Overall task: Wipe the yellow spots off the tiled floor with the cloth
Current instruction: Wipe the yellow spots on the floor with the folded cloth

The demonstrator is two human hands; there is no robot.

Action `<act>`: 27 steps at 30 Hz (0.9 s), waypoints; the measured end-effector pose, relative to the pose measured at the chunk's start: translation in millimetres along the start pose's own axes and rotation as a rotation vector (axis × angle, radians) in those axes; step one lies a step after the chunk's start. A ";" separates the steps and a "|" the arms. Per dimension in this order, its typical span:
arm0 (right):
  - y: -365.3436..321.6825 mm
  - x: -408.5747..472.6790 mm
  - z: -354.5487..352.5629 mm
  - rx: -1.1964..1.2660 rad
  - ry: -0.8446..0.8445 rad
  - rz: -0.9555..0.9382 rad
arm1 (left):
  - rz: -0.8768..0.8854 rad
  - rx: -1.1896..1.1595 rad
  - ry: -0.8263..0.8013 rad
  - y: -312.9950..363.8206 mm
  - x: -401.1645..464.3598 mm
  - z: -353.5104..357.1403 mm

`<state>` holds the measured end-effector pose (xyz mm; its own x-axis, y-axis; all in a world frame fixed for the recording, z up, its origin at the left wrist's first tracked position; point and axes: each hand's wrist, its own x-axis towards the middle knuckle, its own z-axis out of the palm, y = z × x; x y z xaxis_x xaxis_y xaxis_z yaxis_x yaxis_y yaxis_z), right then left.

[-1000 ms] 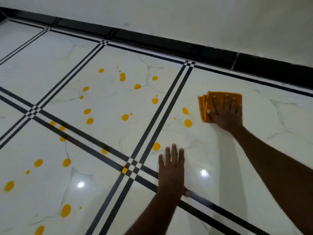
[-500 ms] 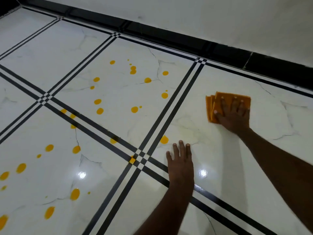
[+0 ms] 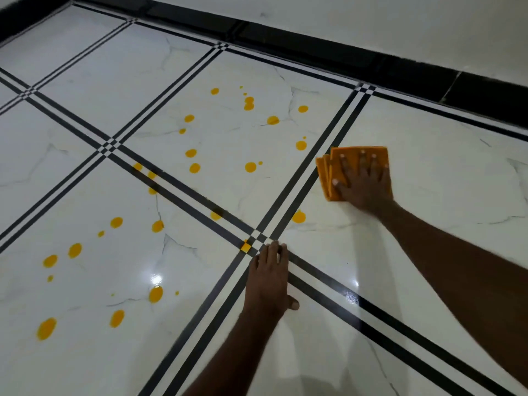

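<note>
White marble-look floor (image 3: 428,172) of big tiles, crossed by black double stripes (image 3: 183,192); black skirting (image 3: 314,44) under a pale wall (image 3: 400,21). Right hand (image 3: 364,182) flat, fingers spread, pressing a folded orange cloth (image 3: 337,161) just beside a stripe. Left hand (image 3: 268,281) flat on the floor, holding nothing, fingertips at a stripe crossing. Yellow spots (image 3: 250,167) scattered left of the cloth, one (image 3: 298,217) near it.

The cloth (image 3: 354,155) lies on the floor (image 3: 428,195) at right under the right hand (image 3: 364,185); spots (image 3: 250,167) spread to its left; the left hand (image 3: 268,281) rests nearer, at a line crossing
</note>
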<state>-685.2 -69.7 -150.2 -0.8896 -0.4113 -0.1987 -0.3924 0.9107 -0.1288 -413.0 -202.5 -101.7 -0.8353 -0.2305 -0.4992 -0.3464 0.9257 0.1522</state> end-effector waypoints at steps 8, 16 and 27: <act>-26.1 -130.5 42.2 -0.055 0.010 -0.385 | -0.183 -0.013 0.117 -3.0 -22.7 16.8; -68.2 -39.3 20.3 0.000 -0.005 -0.150 | -0.326 -0.233 0.237 -34.4 -42.9 22.5; -64.4 -131.4 44.0 -0.088 0.055 -0.418 | -0.279 -0.186 0.163 -86.6 -56.8 31.2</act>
<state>-532.7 -75.9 -158.5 -0.6604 -0.7450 -0.0943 -0.7378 0.6671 -0.1034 -322.2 -260.2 -113.1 -0.7492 -0.5252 -0.4035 -0.6300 0.7532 0.1894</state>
